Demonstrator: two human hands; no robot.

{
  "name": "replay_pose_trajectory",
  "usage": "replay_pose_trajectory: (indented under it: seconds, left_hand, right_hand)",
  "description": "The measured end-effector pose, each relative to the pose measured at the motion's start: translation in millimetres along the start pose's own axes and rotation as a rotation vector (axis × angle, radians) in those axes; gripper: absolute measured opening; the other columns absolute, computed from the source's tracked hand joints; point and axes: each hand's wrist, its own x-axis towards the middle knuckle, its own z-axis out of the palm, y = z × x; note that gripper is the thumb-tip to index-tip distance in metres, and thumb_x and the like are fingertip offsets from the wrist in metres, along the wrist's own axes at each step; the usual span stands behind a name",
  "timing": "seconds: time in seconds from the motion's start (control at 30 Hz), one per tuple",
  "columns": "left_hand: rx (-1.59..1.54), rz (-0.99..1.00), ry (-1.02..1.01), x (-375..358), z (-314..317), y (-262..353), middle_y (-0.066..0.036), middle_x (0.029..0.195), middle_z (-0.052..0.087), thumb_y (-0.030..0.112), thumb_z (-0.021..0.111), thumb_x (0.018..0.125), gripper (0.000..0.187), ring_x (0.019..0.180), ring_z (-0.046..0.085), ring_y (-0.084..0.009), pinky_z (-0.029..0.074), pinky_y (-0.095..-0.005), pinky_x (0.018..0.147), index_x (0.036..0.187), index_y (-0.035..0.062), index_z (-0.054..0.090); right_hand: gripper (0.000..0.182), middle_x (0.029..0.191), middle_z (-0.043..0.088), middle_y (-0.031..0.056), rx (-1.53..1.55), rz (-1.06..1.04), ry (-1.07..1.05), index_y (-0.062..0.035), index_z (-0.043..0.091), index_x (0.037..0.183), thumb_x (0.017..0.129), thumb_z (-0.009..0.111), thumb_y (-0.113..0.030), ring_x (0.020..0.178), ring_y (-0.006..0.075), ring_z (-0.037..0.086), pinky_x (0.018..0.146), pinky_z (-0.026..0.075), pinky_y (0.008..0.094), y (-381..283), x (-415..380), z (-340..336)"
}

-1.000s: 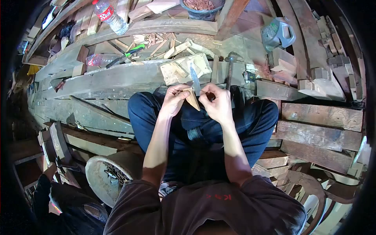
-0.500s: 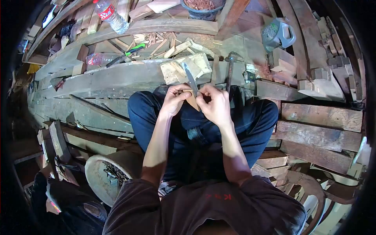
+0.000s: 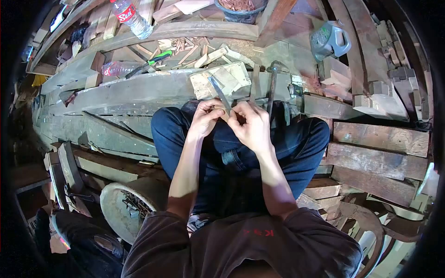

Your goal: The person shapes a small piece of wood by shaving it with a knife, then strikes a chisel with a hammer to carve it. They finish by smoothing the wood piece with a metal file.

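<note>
Both my hands are close together above my lap. My left hand (image 3: pixel 204 121) is closed, its thumb and fingers pinching a small flat piece of wood (image 3: pixel 225 116). My right hand (image 3: pixel 252 126) is curled around the lower end of a narrow knife (image 3: pixel 219 91), whose handle is hidden in the fingers. The blade slants up and left, crossing the wood near my left fingertips. Beyond the hands lies a pale worn board (image 3: pixel 199 85) with thin flat pieces (image 3: pixel 232 76) on it. A hammer (image 3: pixel 272 85) rests to its right, head away from me.
Wood offcuts (image 3: pixel 187 52) and a green-handled tool (image 3: pixel 160 58) lie ahead. A plastic bottle (image 3: pixel 132 18), a bucket of chips (image 3: pixel 238 14) and a jug (image 3: pixel 330 41) stand farther off. A bucket of nails (image 3: pixel 116 194) and another person's dark-clothed leg (image 3: pixel 88 231) are lower left.
My right hand has shifted slightly left toward my left hand. The knife's tip has swung left, and less of the wood shows. The person's leg at lower left has moved a little.
</note>
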Motion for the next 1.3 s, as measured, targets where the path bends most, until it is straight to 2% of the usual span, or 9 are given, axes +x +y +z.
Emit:
replay_pose_trajectory:
  seconds: [0.13, 0.87, 0.97, 1.0, 1.03, 1.07, 1.17, 1.2, 1.3]
  left_hand:
    - [0.011, 0.013, -0.042, 1, -3, 1, -0.006, 0.090, 0.070, 0.002, 0.072, 0.083, 0.016, 0.081, 0.064, -0.0117, 0.048, -0.0258, 0.076, 0.098, -0.0009, 0.069]
    - [0.009, 0.006, 0.070, -1, 0, -1, -0.004, 0.091, 0.069, 0.004, 0.073, 0.082, 0.018, 0.082, 0.063, -0.0109, 0.048, -0.0249, 0.076, 0.099, 0.0010, 0.070]
    - [-0.028, 0.021, 0.065, 2, -3, 0, -0.003, 0.092, 0.068, 0.010, 0.071, 0.086, 0.018, 0.086, 0.062, -0.0110, 0.047, -0.0256, 0.079, 0.102, 0.0023, 0.068]
    - [-0.054, 0.024, 0.072, 4, -5, 0, -0.003, 0.093, 0.067, 0.012, 0.070, 0.087, 0.018, 0.088, 0.062, -0.0110, 0.047, -0.0261, 0.081, 0.103, 0.0028, 0.068]
    - [-0.081, 0.026, 0.080, 6, -7, -1, -0.002, 0.093, 0.066, 0.014, 0.069, 0.089, 0.019, 0.089, 0.061, -0.0110, 0.046, -0.0266, 0.083, 0.104, 0.0034, 0.067]
    - [-0.075, 0.011, 0.093, 6, -14, -2, -0.002, 0.099, 0.064, 0.022, 0.066, 0.092, 0.022, 0.095, 0.060, -0.0132, 0.046, -0.0295, 0.086, 0.109, 0.0073, 0.062]
    - [-0.310, -0.037, 0.212, 10, -12, -1, -0.002, 0.103, 0.061, 0.026, 0.064, 0.094, 0.023, 0.098, 0.058, -0.0162, 0.045, -0.0318, 0.085, 0.110, 0.0110, 0.058]
    - [-0.333, -0.032, 0.232, 11, -9, 0, -0.002, 0.101, 0.058, 0.030, 0.060, 0.097, 0.022, 0.091, 0.056, -0.0176, 0.045, -0.0325, 0.082, 0.110, 0.0136, 0.057]
    - [-0.437, -0.037, 0.209, 13, -7, 4, 0.000, 0.092, 0.055, 0.031, 0.055, 0.099, 0.020, 0.083, 0.052, -0.0166, 0.043, -0.0319, 0.076, 0.107, 0.0133, 0.057]
  right_hand:
    - [0.012, 0.068, 0.062, 0.0107, -0.020, -0.021, 0.011, -0.0010, 0.061, 0.079, 0.073, 0.071, -0.003, 0.060, 0.0252, 0.063, 0.058, 0.051, 0.0339, 0, -1, 1]
    - [0.012, 0.067, 0.061, 0.0106, -0.068, -0.021, 0.001, -0.0017, 0.061, 0.078, 0.073, 0.072, -0.003, 0.060, 0.0254, 0.062, 0.056, 0.050, 0.0346, 0, -2, 4]
    - [0.008, 0.068, 0.063, 0.0113, 0.044, 0.083, 0.066, -0.0010, 0.062, 0.078, 0.076, 0.070, -0.003, 0.061, 0.0240, 0.064, 0.058, 0.051, 0.0332, 5, -2, 4]
    - [0.006, 0.067, 0.064, 0.0116, 0.073, 0.137, 0.104, 0.0000, 0.063, 0.079, 0.078, 0.068, -0.004, 0.060, 0.0200, 0.065, 0.058, 0.050, 0.0309, 7, -1, 3]
    - [0.009, 0.069, 0.065, 0.0151, 0.104, 0.213, 0.094, -0.0001, 0.063, 0.079, 0.078, 0.068, -0.007, 0.062, 0.0284, 0.066, 0.058, 0.052, 0.0364, 19, -2, 4]
    - [0.010, 0.068, 0.065, 0.0154, 0.063, 0.275, 0.092, 0.0002, 0.063, 0.080, 0.078, 0.068, -0.009, 0.062, 0.0290, 0.067, 0.058, 0.052, 0.0370, 30, -2, 5]
    - [0.013, 0.065, 0.064, 0.0168, 0.013, 0.435, 0.084, 0.0009, 0.063, 0.079, 0.079, 0.067, -0.012, 0.062, 0.0317, 0.067, 0.061, 0.052, 0.0390, 52, -3, 6]
    - [0.014, 0.065, 0.064, 0.0168, -0.020, 0.451, 0.069, 0.0010, 0.063, 0.078, 0.079, 0.067, -0.012, 0.061, 0.0322, 0.067, 0.061, 0.052, 0.0393, 63, -7, 9]
    - [0.016, 0.068, 0.065, 0.0187, -0.060, 0.509, 0.024, 0.0019, 0.063, 0.078, 0.079, 0.067, -0.013, 0.066, 0.0357, 0.067, 0.064, 0.052, 0.0412, 87, -15, 22]
